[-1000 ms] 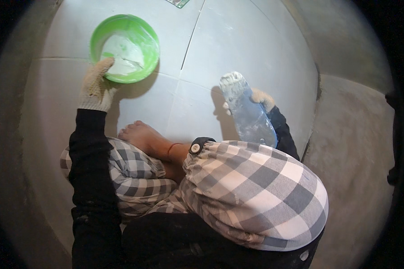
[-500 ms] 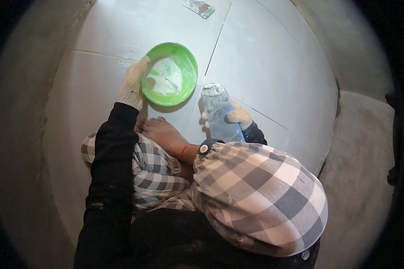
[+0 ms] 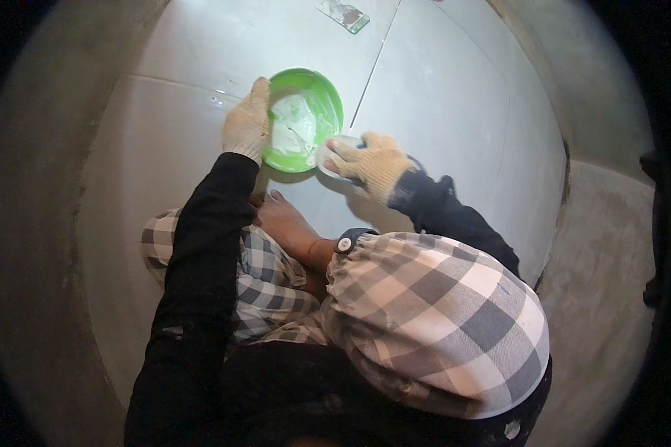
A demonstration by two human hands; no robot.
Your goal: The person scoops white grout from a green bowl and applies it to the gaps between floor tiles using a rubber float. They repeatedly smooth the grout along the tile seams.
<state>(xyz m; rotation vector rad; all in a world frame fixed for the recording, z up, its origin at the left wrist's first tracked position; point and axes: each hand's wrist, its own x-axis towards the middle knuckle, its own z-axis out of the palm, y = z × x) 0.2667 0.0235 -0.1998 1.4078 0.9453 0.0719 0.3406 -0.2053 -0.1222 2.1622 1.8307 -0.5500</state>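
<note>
A green bowl [image 3: 337, 112] with white paste [image 3: 292, 123] inside is tipped over the tiled floor. My left hand [image 3: 247, 121], in a cream knit glove, grips its left rim. My right hand [image 3: 376, 164], gloved the same way, is closed around a pale, translucent plastic bottle [image 3: 321, 155]. The bottle is at the bowl's lower right rim, mostly covered by my fingers. Whether it touches the rim, I cannot tell.
My bare foot [image 3: 287, 223] rests on the light tiles [image 3: 455, 112] just below the bowl. A flat rectangular piece with a green edge [image 3: 344, 15] lies at the far side. Bare grey walls [image 3: 37, 208] stand on the left and right [image 3: 596, 97].
My right hand has moved up and left, bringing the bottle from beside my knee to the bowl's rim and turning it. The bowl sits slightly further right in view.
</note>
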